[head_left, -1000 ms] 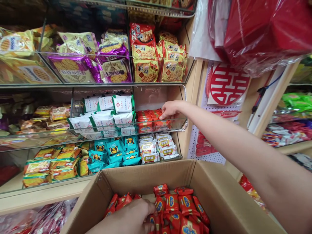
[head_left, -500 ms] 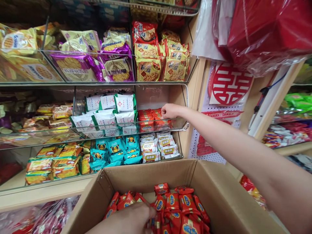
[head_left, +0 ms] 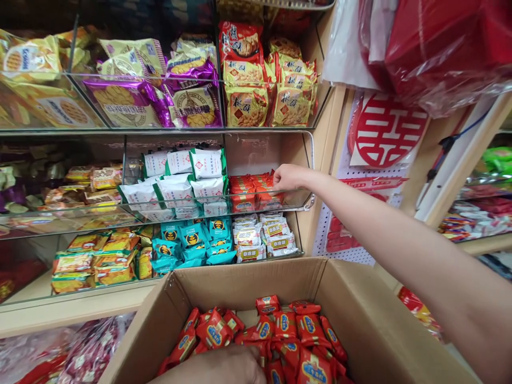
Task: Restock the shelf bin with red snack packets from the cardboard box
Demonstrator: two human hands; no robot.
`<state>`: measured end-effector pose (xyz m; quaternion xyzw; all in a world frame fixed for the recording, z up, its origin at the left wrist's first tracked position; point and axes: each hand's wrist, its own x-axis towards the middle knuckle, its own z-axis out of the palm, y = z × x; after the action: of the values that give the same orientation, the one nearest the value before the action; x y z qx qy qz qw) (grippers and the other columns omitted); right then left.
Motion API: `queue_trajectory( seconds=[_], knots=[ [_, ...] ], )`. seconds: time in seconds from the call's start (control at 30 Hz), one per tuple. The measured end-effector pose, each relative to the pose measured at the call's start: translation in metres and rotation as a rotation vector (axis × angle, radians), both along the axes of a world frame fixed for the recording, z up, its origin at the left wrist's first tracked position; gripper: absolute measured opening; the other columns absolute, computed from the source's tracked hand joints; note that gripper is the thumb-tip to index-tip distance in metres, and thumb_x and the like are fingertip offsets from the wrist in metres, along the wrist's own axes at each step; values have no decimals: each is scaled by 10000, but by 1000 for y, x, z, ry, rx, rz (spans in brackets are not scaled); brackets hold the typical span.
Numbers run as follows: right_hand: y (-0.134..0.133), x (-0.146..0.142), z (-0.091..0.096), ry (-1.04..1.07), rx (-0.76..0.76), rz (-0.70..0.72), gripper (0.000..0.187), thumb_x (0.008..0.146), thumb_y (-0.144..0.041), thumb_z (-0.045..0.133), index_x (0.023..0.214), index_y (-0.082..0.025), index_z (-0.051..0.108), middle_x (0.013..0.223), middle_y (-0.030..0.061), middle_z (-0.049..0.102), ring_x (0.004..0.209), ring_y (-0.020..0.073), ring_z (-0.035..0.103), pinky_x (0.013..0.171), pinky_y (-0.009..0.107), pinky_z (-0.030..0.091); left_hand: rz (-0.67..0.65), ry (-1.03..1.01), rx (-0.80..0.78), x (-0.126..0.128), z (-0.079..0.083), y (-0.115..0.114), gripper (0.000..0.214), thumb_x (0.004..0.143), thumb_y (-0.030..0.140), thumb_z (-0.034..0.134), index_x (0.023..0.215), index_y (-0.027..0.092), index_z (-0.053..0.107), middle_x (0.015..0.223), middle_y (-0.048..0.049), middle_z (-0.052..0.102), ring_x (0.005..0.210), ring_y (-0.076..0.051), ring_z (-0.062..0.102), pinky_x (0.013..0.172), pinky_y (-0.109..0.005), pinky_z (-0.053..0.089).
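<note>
My right hand (head_left: 290, 177) reaches into a clear-fronted shelf compartment on the middle shelf. Its fingers are closed at the right end of a row of small red snack packets (head_left: 244, 192), on a red packet mostly hidden by the hand. My left hand (head_left: 228, 367) is low inside an open cardboard box (head_left: 248, 274), among loose red snack packets (head_left: 316, 368) with blue and yellow labels. The back of this hand shows, but its fingertips are hidden among the packets and by the frame's lower edge.
White-and-green packets (head_left: 176, 189) fill the neighbouring compartment. Teal packets (head_left: 194, 240) and small white packets (head_left: 250, 242) lie on the shelf below. A clear front panel (head_left: 296, 200) edges the compartment. Red bags (head_left: 452, 48) hang at upper right, above a round red paper cutout (head_left: 390, 130).
The view has shifted slightly. My left hand has moved lower in the box, uncovering more packets at its left. My right hand stays at the red packets on the shelf.
</note>
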<state>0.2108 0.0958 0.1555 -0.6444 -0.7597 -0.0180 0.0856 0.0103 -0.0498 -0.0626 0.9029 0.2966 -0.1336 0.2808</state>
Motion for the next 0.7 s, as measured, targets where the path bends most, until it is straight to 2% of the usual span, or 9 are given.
queue_trajectory(
  seconds=[0.1, 0.17, 0.2, 0.3, 0.37, 0.43, 0.5, 0.6, 0.7],
  knots=[
    [-17, 4, -9, 156, 330, 81, 165, 763, -295, 550, 813, -148, 605, 857, 53, 630, 786, 165, 564, 644, 252, 403, 77, -100, -3, -2, 11, 7, 284, 648, 139, 639, 908, 242, 690, 879, -1, 625, 705, -161, 573, 562, -209, 405],
    [-38, 2, -27, 351, 470, 256, 174, 796, -298, 502, 792, -146, 587, 824, 47, 622, 763, 145, 556, 663, 256, 404, 212, -251, 1, -4, 23, 15, 232, 652, 291, 673, 877, 232, 677, 861, 2, 611, 726, -166, 562, 620, -232, 422],
    [-50, 0, -40, 449, 423, 371, 191, 806, -310, 490, 789, -144, 583, 801, 45, 619, 739, 135, 556, 656, 254, 409, 302, -360, 3, -6, 30, 21, 253, 653, 367, 672, 854, 213, 666, 834, 2, 604, 740, -170, 555, 656, -248, 427],
    [-79, -13, -93, 641, -86, 650, 277, 752, -377, 570, 911, -150, 579, 856, 46, 619, 740, 130, 569, 634, 248, 438, 582, -781, -80, -11, 46, 37, 268, 743, 403, 584, 849, 160, 619, 758, 7, 594, 727, -154, 536, 692, -263, 428],
    [-88, -22, -126, 786, -315, 701, 431, 685, -360, 650, 1052, -165, 532, 939, 52, 608, 795, 138, 577, 670, 259, 459, 712, -976, -139, -15, 51, 43, 281, 750, 413, 575, 850, 151, 586, 734, 15, 585, 676, -132, 528, 644, -248, 437],
    [-90, -30, -148, 927, -387, 705, 453, 682, -315, 658, 1088, -173, 516, 975, 52, 598, 851, 144, 574, 737, 279, 463, 782, -1045, -165, -18, 53, 45, 300, 757, 436, 560, 861, 155, 551, 708, 25, 576, 602, -109, 520, 569, -229, 444],
    [-88, -33, -157, 1034, -407, 692, 370, 715, -282, 625, 1059, -175, 537, 991, 49, 593, 888, 144, 565, 792, 297, 455, 819, -1080, -199, -20, 54, 43, 299, 770, 443, 545, 868, 160, 533, 692, 28, 580, 557, -96, 524, 531, -222, 458],
    [-85, -30, -154, 1137, -457, 652, 347, 714, -279, 625, 1035, -175, 545, 976, 41, 590, 866, 137, 567, 787, 302, 460, 839, -1170, -286, -20, 56, 39, 273, 764, 420, 573, 848, 162, 556, 680, 28, 607, 554, -93, 553, 543, -223, 489],
    [-85, -26, -152, 1134, -440, 628, 314, 715, -308, 623, 983, -160, 556, 922, 33, 587, 815, 126, 560, 761, 290, 456, 843, -1201, -323, -20, 56, 41, 255, 758, 402, 591, 837, 160, 584, 664, 29, 620, 552, -90, 563, 539, -208, 493]
  ],
)
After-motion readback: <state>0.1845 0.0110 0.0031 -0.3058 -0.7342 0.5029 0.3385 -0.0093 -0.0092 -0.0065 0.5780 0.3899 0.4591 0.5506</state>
